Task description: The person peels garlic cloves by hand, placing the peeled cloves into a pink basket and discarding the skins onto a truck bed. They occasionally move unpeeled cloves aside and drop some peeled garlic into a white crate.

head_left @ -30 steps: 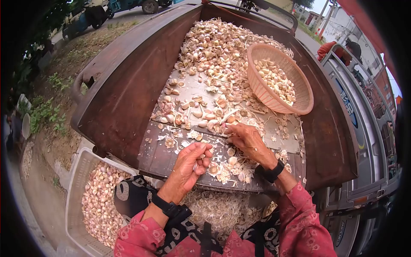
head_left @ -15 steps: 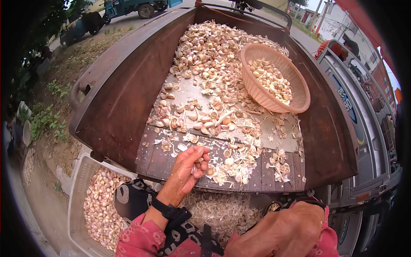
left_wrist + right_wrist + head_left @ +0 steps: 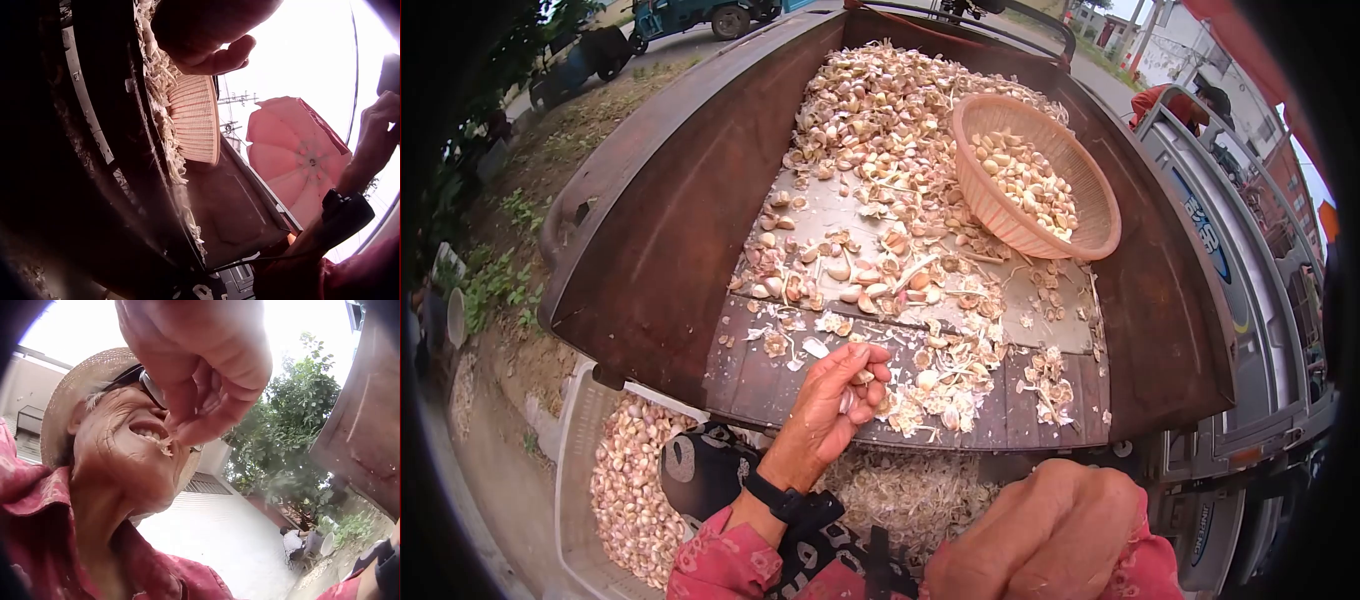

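Observation:
My left hand (image 3: 832, 400) is over the cart's near edge, its curled fingers holding garlic cloves (image 3: 848, 402). My right hand (image 3: 1040, 530) is raised close to the head camera, its fingertips hidden there. In the right wrist view, my right hand (image 3: 206, 369) pinches a pale, shredded piece of garlic skin (image 3: 166, 449) right at the person's mouth. Unpeeled garlic cloves (image 3: 870, 280) and loose skins (image 3: 955, 375) lie on the cart bed just beyond the left hand.
A pink woven basket (image 3: 990, 215) of pale cloves stands tilted at the right. Behind lies a large garlic heap (image 3: 890, 100). High rusty metal walls (image 3: 670, 210) flank the bed. A white crate (image 3: 572, 500) of cloves stands below left. Skins (image 3: 910, 500) fill the space below the bed.
My right hand has left the garlic on the cart bed and come back and up to the mouth. The left hand stays over the near edge, still holding cloves.

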The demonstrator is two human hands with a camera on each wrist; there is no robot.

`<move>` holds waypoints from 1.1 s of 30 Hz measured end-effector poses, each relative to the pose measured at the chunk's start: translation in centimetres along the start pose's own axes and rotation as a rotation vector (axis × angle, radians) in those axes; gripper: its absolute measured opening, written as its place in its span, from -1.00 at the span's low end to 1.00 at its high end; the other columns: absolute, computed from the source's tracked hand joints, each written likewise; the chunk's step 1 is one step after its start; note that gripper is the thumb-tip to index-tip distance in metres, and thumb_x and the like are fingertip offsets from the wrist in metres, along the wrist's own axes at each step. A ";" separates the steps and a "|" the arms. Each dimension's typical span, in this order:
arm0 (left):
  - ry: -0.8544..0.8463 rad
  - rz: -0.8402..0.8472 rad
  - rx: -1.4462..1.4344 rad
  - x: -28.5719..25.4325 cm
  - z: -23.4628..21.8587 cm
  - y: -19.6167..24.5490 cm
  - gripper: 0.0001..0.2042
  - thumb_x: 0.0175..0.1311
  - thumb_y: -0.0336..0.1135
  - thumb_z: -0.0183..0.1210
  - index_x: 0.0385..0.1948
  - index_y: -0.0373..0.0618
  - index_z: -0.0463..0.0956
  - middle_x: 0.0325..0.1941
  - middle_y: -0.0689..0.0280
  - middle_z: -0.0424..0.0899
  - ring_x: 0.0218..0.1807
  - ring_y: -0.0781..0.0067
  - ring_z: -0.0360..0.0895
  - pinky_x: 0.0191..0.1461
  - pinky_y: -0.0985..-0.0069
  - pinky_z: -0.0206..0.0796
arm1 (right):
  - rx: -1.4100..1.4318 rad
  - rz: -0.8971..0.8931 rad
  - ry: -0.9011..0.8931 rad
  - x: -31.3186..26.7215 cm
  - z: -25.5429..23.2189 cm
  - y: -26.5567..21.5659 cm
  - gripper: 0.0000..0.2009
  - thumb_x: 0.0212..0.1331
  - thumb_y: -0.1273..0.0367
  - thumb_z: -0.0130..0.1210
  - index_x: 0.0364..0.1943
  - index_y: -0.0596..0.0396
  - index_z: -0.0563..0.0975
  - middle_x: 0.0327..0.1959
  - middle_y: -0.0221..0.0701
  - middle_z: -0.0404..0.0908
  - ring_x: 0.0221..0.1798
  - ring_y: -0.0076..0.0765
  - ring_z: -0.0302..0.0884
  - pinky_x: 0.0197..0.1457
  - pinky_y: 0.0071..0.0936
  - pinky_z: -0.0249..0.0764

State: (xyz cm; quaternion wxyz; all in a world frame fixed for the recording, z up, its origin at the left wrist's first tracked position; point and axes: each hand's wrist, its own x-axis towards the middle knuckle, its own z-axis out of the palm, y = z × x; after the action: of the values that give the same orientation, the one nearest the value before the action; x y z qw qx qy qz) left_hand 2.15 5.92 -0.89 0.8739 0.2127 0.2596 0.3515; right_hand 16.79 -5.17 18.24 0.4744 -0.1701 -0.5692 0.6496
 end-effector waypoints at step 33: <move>0.027 -0.085 -0.263 5.0 -1.0 -2.1 -0.64 0.51 -0.09 -0.08 -0.18 -0.25 0.50 -0.15 0.11 0.64 -0.21 0.29 0.67 -0.33 0.54 0.57 | -1.543 0.204 0.086 -0.1 -23.3 11.7 -0.86 0.13 0.47 0.18 -0.24 0.20 0.54 -0.35 -0.17 0.54 -0.28 0.02 0.56 -0.21 -0.19 0.46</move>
State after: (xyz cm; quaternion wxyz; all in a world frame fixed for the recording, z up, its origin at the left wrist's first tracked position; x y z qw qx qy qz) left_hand 5.72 8.32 -4.38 0.9048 0.0804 0.2317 0.3481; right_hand 29.57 9.39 0.84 0.1814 -0.5285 -0.8229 0.1032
